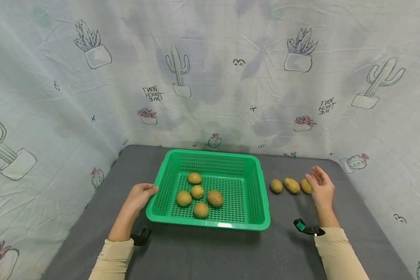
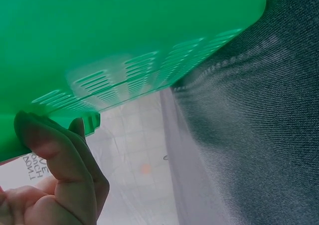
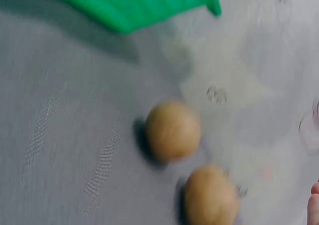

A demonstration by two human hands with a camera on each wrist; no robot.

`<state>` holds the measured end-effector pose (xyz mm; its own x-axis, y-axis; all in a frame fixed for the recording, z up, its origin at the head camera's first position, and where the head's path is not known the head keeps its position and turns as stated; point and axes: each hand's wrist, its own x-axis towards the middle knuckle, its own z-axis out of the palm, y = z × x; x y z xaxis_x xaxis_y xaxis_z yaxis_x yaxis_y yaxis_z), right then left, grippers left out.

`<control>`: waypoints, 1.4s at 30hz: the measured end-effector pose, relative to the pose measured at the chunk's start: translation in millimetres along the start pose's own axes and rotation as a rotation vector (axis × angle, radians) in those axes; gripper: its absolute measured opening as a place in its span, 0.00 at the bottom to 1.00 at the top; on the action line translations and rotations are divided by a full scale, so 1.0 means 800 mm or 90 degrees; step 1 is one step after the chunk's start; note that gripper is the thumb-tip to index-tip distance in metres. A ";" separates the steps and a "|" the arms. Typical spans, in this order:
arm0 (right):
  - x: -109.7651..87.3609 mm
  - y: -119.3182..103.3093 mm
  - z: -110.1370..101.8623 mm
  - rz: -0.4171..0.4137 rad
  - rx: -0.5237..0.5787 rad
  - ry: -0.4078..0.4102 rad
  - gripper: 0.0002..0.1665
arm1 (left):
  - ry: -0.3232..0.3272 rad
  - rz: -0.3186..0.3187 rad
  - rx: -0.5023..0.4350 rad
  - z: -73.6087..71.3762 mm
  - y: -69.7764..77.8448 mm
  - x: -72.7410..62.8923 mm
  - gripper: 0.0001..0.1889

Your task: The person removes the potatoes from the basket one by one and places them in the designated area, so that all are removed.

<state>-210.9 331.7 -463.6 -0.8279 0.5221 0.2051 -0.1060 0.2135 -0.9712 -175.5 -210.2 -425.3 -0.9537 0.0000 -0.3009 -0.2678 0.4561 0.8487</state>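
Note:
A green plastic basket (image 1: 259, 225) with slotted walls stands mid-table, holding several potatoes (image 1: 215, 198) grouped toward its left half. My left hand (image 1: 140, 197) grips the basket's left rim; in the left wrist view its fingers (image 2: 65, 160) curl under that rim. Right of the basket, three potatoes lie in a row on the cloth: a small one (image 1: 275, 186), a longer one (image 1: 292, 186) and a third (image 1: 306, 186) partly hidden by my right hand (image 1: 322, 190). That hand is raised beside the third potato, fingers extended and holding nothing. The right wrist view, blurred, shows two potatoes (image 3: 173, 131).
A dark grey cloth (image 1: 196, 256) covers the table. Pale curtains (image 1: 217, 77) printed with cactus drawings hang behind it and at both sides. Black straps with camera mounts (image 1: 309, 228) are on both wrists, and one sits close to the tabletop.

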 end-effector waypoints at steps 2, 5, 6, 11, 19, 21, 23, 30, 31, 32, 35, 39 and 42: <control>-0.003 -0.013 0.010 -0.002 0.028 -0.021 0.33 | 0.001 -0.002 0.001 0.000 -0.001 0.000 0.30; -0.008 -0.031 0.026 -0.022 0.055 -0.054 0.32 | 0.005 0.000 0.004 -0.001 0.000 0.000 0.30; -0.010 -0.036 0.031 -0.033 0.059 -0.067 0.32 | 0.007 0.001 0.004 -0.001 0.000 0.000 0.30; -0.025 -0.061 0.053 -0.089 0.087 -0.148 0.31 | 0.009 0.003 0.004 0.001 0.002 -0.001 0.30; -0.043 -0.089 0.078 -0.175 0.090 -0.286 0.30 | 0.007 0.004 -0.001 0.003 0.000 -0.001 0.29; -0.046 -0.095 0.085 -0.182 0.083 -0.314 0.30 | 0.006 0.004 -0.002 0.002 -0.001 0.000 0.29; -0.048 -0.102 0.093 -0.183 0.078 -0.336 0.30 | 0.005 0.004 -0.002 0.002 -0.001 0.001 0.29; -0.052 -0.113 0.127 -0.166 0.090 -0.374 0.30 | 0.002 0.002 0.003 0.000 -0.001 0.002 0.30; -0.053 -0.113 0.131 -0.162 0.091 -0.379 0.30 | 0.003 0.002 0.003 0.000 -0.001 0.002 0.30; -0.053 -0.113 0.136 -0.159 0.091 -0.384 0.30 | 0.003 0.002 0.003 0.000 -0.001 0.002 0.30; -0.054 -0.113 0.151 -0.152 0.083 -0.399 0.30 | 0.004 0.002 0.001 0.001 -0.001 0.001 0.30; -0.055 -0.113 0.169 -0.148 0.080 -0.420 0.29 | 0.004 0.001 -0.001 0.001 -0.001 0.000 0.29; -0.056 -0.115 0.181 -0.143 0.085 -0.435 0.29 | 0.005 0.002 0.000 0.002 0.000 0.000 0.30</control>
<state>-243.5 169.2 -401.4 -0.9326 -0.1641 0.3215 -0.3435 0.1300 -0.9301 -175.3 -209.3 -426.2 -0.9554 -0.0056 -0.2953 -0.2651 0.4568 0.8492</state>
